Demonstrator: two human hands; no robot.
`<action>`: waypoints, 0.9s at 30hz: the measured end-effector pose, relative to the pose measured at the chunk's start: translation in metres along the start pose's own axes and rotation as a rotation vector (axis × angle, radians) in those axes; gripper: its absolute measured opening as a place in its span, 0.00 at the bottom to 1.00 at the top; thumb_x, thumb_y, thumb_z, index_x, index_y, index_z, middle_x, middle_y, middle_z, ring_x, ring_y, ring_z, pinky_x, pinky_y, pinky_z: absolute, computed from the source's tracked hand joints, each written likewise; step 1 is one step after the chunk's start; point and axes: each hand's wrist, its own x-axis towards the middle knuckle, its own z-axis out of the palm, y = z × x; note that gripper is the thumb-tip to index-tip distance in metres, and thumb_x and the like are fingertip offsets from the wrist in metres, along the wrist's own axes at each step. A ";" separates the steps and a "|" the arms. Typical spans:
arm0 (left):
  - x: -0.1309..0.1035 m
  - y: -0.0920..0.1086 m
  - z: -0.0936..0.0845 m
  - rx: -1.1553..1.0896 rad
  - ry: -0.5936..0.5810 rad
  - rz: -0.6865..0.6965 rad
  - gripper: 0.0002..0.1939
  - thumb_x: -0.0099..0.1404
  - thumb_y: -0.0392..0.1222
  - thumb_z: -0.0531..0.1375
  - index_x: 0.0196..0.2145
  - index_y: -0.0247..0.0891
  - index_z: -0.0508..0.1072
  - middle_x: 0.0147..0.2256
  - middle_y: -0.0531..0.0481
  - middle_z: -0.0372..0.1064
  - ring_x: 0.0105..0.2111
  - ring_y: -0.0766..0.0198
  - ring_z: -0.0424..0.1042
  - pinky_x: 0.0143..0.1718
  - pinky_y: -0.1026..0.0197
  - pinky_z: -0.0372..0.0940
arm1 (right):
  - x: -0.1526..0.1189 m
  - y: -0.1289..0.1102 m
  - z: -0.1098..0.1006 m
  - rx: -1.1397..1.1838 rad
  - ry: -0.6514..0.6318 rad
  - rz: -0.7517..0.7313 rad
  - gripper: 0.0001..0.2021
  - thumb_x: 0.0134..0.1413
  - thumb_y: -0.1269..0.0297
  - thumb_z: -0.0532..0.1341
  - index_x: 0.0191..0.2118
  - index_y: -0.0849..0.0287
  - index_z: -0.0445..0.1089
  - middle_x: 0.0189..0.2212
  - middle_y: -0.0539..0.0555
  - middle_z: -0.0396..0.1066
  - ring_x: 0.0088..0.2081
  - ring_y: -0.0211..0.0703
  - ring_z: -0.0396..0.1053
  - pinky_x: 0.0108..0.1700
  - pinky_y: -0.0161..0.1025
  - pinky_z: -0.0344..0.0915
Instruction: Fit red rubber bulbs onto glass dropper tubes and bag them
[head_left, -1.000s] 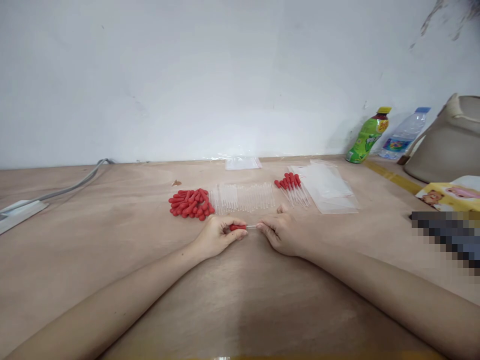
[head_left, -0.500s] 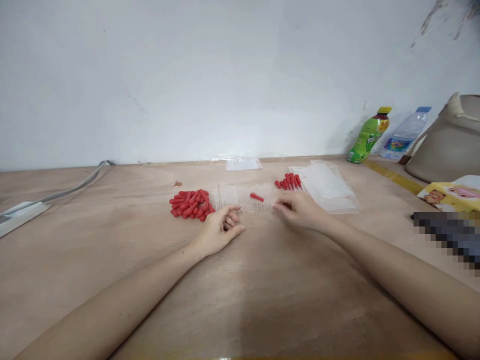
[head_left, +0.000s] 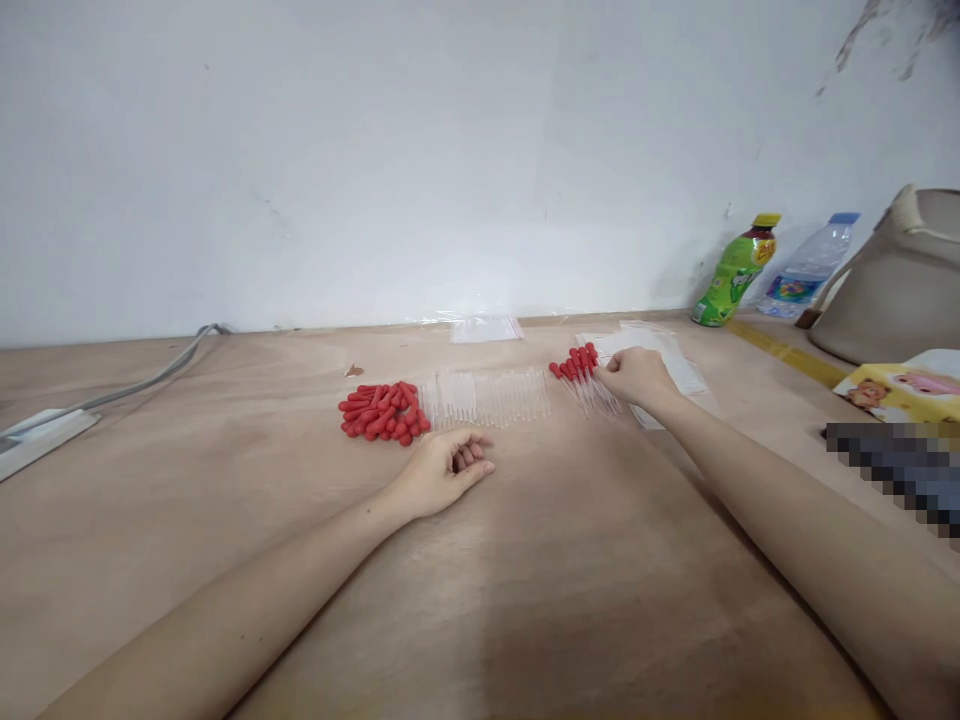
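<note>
My right hand (head_left: pixel 637 378) is closed at the right end of a group of assembled droppers (head_left: pixel 577 363), its fingertips pinching a dropper by the red bulb. The clear stems of that group slant toward me. My left hand (head_left: pixel 450 468) rests on the table with loosely curled fingers, thumb apart, and holds nothing. Just beyond it lies a row of clear dropper tubes (head_left: pixel 495 398), side by side. A heap of red rubber bulbs (head_left: pixel 379 410) sits at the left end of the row.
Clear plastic bags (head_left: pixel 667 365) lie beneath and behind my right hand. Another bag (head_left: pixel 486 329) is by the wall. A green bottle (head_left: pixel 739 270), a water bottle (head_left: pixel 806 270), a grey bag (head_left: pixel 885 285) and a yellow packet (head_left: pixel 900 390) stand at right. A cable (head_left: pixel 165 372) runs at left.
My right hand has carried a red-bulbed dropper from beside the tube row rightward to the assembled group. My left hand has drawn slightly back toward me from the tubes.
</note>
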 end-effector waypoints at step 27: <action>0.002 -0.004 -0.022 0.655 0.347 0.206 0.08 0.60 0.42 0.54 0.31 0.37 0.72 0.31 0.46 0.67 0.35 0.58 0.62 0.37 0.55 0.57 | -0.029 -0.081 0.018 -0.177 -0.214 -0.040 0.15 0.51 0.67 0.51 0.41 0.66 0.70 0.45 0.66 0.66 0.50 0.53 0.62 0.46 0.45 0.56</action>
